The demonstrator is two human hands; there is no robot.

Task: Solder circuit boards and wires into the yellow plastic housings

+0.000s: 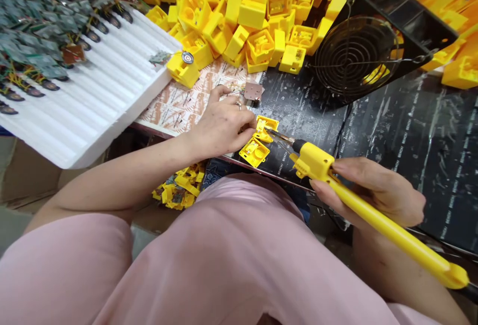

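The right hand (388,193) is closed around a yellow soldering iron (373,212), thumb on one side of the handle and fingers on the other. Ahead of that hand, the iron's tip is at a small yellow tray (267,127), and whether it touches is hard to tell. The tray lies just beside the left hand's fingertips, with a yellow lid (255,152) next to it, nearer the body.

The left hand (224,123) is narrow, its thumb and forefinger bent close together at the tray's edge; whether they pinch anything cannot be told. Just past its knuckles lies a brown circuit board (253,91) with thin wires. Left of that hand is a white foam block (112,101) carrying many boards; beyond it are heaped yellow boxes (252,14). A black fan (356,61) stands beyond the right hand.
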